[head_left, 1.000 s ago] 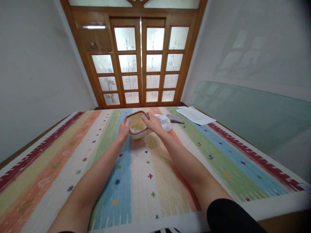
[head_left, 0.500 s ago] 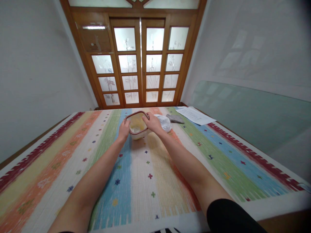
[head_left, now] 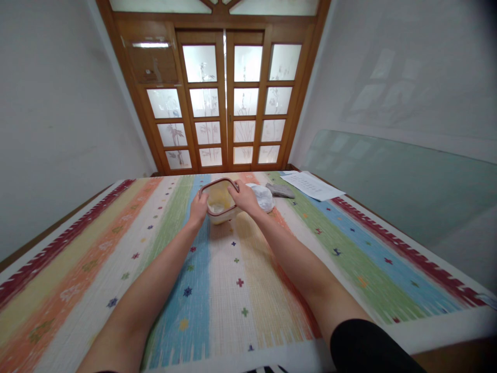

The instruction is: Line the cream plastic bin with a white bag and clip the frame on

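Observation:
Between my two hands is a rectangular, see-through storage basket or box point(head_left: 221, 199) with a dark reddish-brown rim, its open top tilted toward me. My left hand point(head_left: 198, 208) grips its left side, thumb at the rim. My right hand point(head_left: 244, 196) is closed on the right side near the far corner. The yellowish inside shows, with a pale patch at the bottom that I cannot make out. Just right of my right hand lies a round white thing point(head_left: 264, 198), partly hidden by that hand. Beside it rests a folded grey cloth point(head_left: 281, 190).
A striped, patterned cloth point(head_left: 310, 248) covers the table. Printed white paper point(head_left: 312, 185) lies at the far right. A greenish glass sheet point(head_left: 404, 181) leans along the right wall. Beyond the table stand wooden doors with glass panes point(head_left: 227, 98).

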Demonstrator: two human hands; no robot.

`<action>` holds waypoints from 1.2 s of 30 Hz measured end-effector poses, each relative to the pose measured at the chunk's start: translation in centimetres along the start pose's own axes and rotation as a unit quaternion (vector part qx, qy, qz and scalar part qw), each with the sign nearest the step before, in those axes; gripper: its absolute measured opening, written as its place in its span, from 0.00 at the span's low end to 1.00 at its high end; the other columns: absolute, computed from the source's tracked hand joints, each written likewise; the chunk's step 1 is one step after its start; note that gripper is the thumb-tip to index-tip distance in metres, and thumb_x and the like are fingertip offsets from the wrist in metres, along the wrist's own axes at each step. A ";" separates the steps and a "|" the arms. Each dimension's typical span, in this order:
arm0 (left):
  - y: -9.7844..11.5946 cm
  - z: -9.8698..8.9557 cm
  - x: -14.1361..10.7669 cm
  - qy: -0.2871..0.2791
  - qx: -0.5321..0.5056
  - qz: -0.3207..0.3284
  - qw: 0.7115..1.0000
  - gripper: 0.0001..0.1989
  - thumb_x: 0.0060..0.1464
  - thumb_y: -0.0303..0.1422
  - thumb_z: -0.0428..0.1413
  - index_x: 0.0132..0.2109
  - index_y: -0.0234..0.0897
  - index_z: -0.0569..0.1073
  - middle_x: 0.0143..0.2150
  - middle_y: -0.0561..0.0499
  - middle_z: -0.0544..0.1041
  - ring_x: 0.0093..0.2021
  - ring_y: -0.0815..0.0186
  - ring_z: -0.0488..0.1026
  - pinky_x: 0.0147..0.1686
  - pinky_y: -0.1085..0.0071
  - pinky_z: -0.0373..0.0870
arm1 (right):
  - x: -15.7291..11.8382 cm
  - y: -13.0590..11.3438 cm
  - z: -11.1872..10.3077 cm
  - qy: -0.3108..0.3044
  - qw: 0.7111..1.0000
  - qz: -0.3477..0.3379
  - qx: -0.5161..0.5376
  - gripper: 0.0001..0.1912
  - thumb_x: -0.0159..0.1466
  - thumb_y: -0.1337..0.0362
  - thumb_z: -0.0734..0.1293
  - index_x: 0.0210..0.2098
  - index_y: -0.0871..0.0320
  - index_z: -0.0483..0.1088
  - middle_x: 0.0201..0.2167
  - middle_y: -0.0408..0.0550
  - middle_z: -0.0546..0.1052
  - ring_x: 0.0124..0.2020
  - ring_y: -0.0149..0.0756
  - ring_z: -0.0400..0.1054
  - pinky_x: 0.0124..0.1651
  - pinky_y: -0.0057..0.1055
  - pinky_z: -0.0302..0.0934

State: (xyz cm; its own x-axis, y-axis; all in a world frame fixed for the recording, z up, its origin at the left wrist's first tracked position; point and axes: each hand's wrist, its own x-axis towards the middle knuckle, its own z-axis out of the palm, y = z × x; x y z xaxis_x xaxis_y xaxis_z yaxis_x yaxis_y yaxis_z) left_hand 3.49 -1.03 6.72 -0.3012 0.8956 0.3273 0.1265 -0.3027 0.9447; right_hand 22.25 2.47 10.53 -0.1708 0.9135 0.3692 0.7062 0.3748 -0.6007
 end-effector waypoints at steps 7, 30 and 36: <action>0.1 0.1 -0.1 0.014 0.005 -0.005 1.000 0.22 0.60 0.36 0.51 0.59 0.42 0.74 0.59 0.50 0.78 0.64 0.53 0.70 0.65 0.56 0.66 | -0.1 -0.1 -0.2 -0.004 1.000 0.002 0.000 0.17 0.70 0.50 0.59 0.48 0.53 0.71 0.43 0.48 0.80 0.45 0.42 0.73 0.44 0.31 0.59; -1.1 -0.2 0.7 0.019 0.021 0.036 0.999 0.20 0.59 0.36 0.51 0.56 0.39 0.76 0.57 0.47 0.79 0.60 0.54 0.72 0.64 0.57 0.64 | 0.5 0.6 0.3 -0.002 1.000 -0.001 0.010 0.16 0.70 0.51 0.60 0.47 0.53 0.70 0.41 0.49 0.79 0.43 0.42 0.72 0.43 0.30 0.58; -1.7 -0.8 1.0 -0.054 -0.061 0.012 0.997 0.21 0.58 0.41 0.54 0.54 0.35 0.76 0.53 0.45 0.80 0.56 0.53 0.74 0.60 0.57 0.68 | 1.2 1.3 -0.2 -0.019 1.000 0.011 0.020 0.19 0.70 0.46 0.60 0.41 0.54 0.68 0.35 0.47 0.77 0.38 0.40 0.70 0.38 0.29 0.55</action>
State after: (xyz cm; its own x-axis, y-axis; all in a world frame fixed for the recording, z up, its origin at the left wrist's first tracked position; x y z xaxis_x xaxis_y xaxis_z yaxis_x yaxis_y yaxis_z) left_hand 2.23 0.17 5.43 -0.1954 0.9155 0.3517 0.0144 -0.3559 0.9344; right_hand 23.08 3.99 10.33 -0.1822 0.9268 0.3285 0.6821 0.3597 -0.6366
